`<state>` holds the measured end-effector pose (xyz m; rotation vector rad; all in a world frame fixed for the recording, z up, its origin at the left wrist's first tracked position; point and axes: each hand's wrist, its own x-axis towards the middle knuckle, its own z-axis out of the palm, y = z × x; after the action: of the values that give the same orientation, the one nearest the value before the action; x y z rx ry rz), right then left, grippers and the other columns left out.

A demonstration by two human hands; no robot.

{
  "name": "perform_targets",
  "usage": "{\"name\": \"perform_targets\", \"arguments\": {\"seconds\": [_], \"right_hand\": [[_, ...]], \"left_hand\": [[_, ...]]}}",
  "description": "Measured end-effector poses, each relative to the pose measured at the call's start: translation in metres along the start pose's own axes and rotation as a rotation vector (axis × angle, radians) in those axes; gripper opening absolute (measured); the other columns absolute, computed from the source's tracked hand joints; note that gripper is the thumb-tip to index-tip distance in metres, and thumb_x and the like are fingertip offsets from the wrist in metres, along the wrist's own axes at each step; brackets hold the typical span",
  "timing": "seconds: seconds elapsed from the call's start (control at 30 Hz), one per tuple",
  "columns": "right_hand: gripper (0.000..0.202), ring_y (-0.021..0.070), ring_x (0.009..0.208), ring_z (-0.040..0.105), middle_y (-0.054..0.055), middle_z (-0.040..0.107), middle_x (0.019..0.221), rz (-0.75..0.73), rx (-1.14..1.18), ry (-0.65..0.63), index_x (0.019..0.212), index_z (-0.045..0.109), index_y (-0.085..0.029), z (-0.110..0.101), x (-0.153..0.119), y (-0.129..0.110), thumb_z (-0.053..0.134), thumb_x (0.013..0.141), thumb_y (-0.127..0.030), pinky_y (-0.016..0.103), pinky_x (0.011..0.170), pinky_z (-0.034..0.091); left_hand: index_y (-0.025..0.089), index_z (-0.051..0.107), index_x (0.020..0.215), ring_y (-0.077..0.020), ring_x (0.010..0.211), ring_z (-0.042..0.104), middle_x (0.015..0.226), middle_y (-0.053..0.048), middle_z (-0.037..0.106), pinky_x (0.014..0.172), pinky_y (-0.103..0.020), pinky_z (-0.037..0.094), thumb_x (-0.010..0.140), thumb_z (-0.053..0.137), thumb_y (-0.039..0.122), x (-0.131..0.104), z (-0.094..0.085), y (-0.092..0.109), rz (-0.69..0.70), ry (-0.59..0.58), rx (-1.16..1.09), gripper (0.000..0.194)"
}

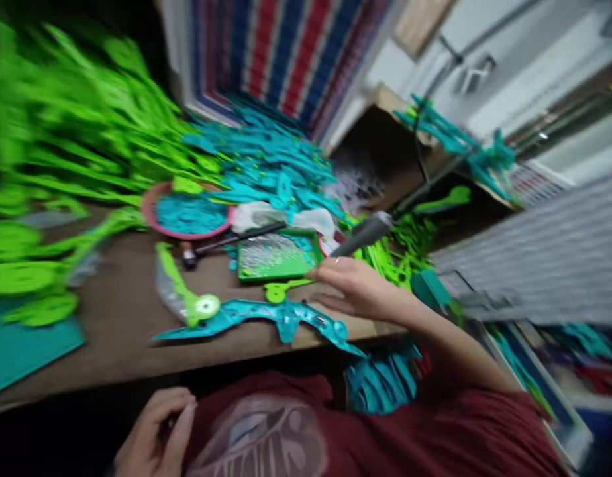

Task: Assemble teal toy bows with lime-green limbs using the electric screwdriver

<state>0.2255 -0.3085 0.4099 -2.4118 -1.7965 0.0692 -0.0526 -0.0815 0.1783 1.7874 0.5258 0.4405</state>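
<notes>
A teal bow-shaped plastic piece [286, 318] lies along the table's near edge. At its left end sits the round hub of a lime-green arm [187, 291]; a smaller green piece with a disc [275, 293] touches its middle. My right hand [353, 288] is over the bow's right side, fingers stretched and apart, fingertips by the green tray [279, 265] and the small green piece's end. A grey cylindrical tool [363, 235] slants down behind that hand. My left hand [159, 430] is low, before my shirt, its fingers curled closed; what they hold is hidden.
A pink bowl of teal parts [187, 212] and a dark-handled hammer [231, 245] stand behind the bow. Large heaps of green parts [87, 126] and teal parts [266, 152] fill the back. White bags [259, 217] lie by the tray.
</notes>
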Motion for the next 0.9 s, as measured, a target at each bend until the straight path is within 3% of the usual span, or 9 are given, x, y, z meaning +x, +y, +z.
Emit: {"name": "perform_targets", "arguments": {"seconds": [0.07,0.17,0.3,0.4,0.5,0.6,0.67,0.77,0.9], "right_hand": [[0.021,0.0210,0.093,0.066,0.010,0.070,0.100,0.296,0.002,0.132,0.112,0.063,-0.017,0.015,-0.060,0.023,0.058,0.098,-0.031,0.033,0.080,0.051],[0.012,0.0175,0.079,0.065,0.005,0.068,0.087,0.608,0.063,0.257,0.101,0.063,-0.018,0.039,-0.137,0.028,0.059,0.097,-0.029,0.029,0.071,0.051],[0.011,0.0165,0.070,0.063,0.003,0.063,0.077,0.680,0.105,0.159,0.095,0.062,-0.019,0.069,-0.195,0.019,0.056,0.098,-0.028,0.027,0.061,0.047],[0.014,0.0206,0.081,0.064,0.008,0.066,0.086,0.652,-0.014,0.170,0.099,0.063,-0.018,0.088,-0.194,0.035,0.050,0.100,-0.025,0.031,0.070,0.049],[0.019,0.0217,0.083,0.062,0.009,0.067,0.089,0.579,-0.099,0.158,0.101,0.064,-0.018,0.104,-0.165,0.064,0.045,0.100,-0.019,0.031,0.070,0.046],[0.022,0.0200,0.078,0.059,0.009,0.065,0.088,0.483,-0.198,0.082,0.099,0.065,-0.017,0.117,-0.134,0.085,0.044,0.099,-0.013,0.030,0.064,0.040],[0.022,0.0189,0.078,0.059,0.010,0.065,0.091,0.438,-0.248,0.060,0.101,0.065,-0.015,0.123,-0.119,0.091,0.045,0.097,-0.010,0.030,0.063,0.039],[0.031,0.0204,0.087,0.061,0.012,0.066,0.107,0.279,-0.240,0.031,0.124,0.061,-0.017,0.132,-0.108,0.091,0.048,0.097,-0.010,0.031,0.067,0.044],[0.034,0.0252,0.110,0.059,0.014,0.063,0.130,-0.006,-0.196,0.020,0.131,0.057,-0.022,0.144,-0.110,0.090,0.049,0.099,-0.015,0.039,0.085,0.052]], "left_hand": [[0.025,0.062,0.103,-0.0192,0.096,0.065,0.101,-0.003,0.067,0.095,-0.034,0.048,0.094,0.060,0.022,0.038,0.029,0.036,0.401,-0.184,0.115,0.010],[0.020,0.061,0.114,-0.0240,0.101,0.064,0.106,-0.008,0.068,0.092,-0.038,0.049,0.096,0.059,0.024,0.087,0.086,0.085,0.769,-0.384,0.291,0.018],[0.015,0.061,0.121,-0.0310,0.113,0.061,0.122,-0.016,0.065,0.096,-0.046,0.050,0.097,0.057,0.031,0.109,0.153,0.111,0.958,-0.565,0.540,0.029],[0.014,0.061,0.127,-0.0330,0.122,0.059,0.133,-0.017,0.064,0.104,-0.049,0.047,0.096,0.056,0.027,0.097,0.183,0.099,0.990,-0.721,0.648,0.033],[0.015,0.059,0.133,-0.0333,0.128,0.058,0.138,-0.017,0.063,0.108,-0.051,0.044,0.098,0.049,0.024,0.084,0.186,0.083,0.968,-0.776,0.671,0.038],[0.015,0.053,0.139,-0.0316,0.136,0.052,0.146,-0.017,0.057,0.112,-0.050,0.042,0.100,0.049,0.028,0.086,0.168,0.081,0.980,-0.714,0.556,0.041],[0.015,0.054,0.134,-0.0298,0.135,0.052,0.144,-0.017,0.058,0.110,-0.047,0.044,0.099,0.051,0.025,0.097,0.155,0.088,0.946,-0.613,0.541,0.036],[0.013,0.059,0.126,-0.0324,0.122,0.059,0.132,-0.018,0.064,0.101,-0.049,0.049,0.100,0.049,0.024,0.123,0.147,0.098,0.839,-0.474,0.717,0.030],[0.012,0.060,0.129,-0.0327,0.110,0.062,0.122,-0.018,0.067,0.091,-0.046,0.053,0.097,0.045,0.023,0.150,0.157,0.098,0.726,-0.550,0.969,0.037]]}}
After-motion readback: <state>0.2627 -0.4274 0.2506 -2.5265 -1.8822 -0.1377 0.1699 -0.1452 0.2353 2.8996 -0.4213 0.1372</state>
